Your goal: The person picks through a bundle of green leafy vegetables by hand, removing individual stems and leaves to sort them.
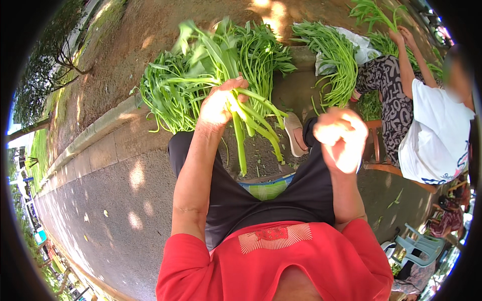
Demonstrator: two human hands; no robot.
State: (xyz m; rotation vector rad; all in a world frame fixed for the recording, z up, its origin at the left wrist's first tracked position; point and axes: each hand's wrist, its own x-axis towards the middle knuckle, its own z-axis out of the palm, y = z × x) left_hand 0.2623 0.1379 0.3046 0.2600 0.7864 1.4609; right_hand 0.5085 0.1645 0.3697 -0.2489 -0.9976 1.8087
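Note:
My left hand (222, 99) is closed around several thick green stems of a leafy vegetable (241, 116), likely water spinach. Its leaves point away from me, blurred at their tips, and the cut stem ends hang toward my lap. Raised above my right knee is my right hand (340, 135), overexposed and blurred; whether its fingers hold anything cannot be told. Beyond the held stems, a pile of the same greens (169, 94) lies at the left, with another bunch (260, 64) beside it. Farther right, a third pile (339, 67) rests partly on white plastic (361, 45).
A person in a white shirt (433, 131) sits close on my right, holding greens (380, 17). Under that person is a wooden chair (376, 165). A concrete curb (98, 128) runs along the left, and a pale blue-green plastic chair (421, 244) stands at the lower right.

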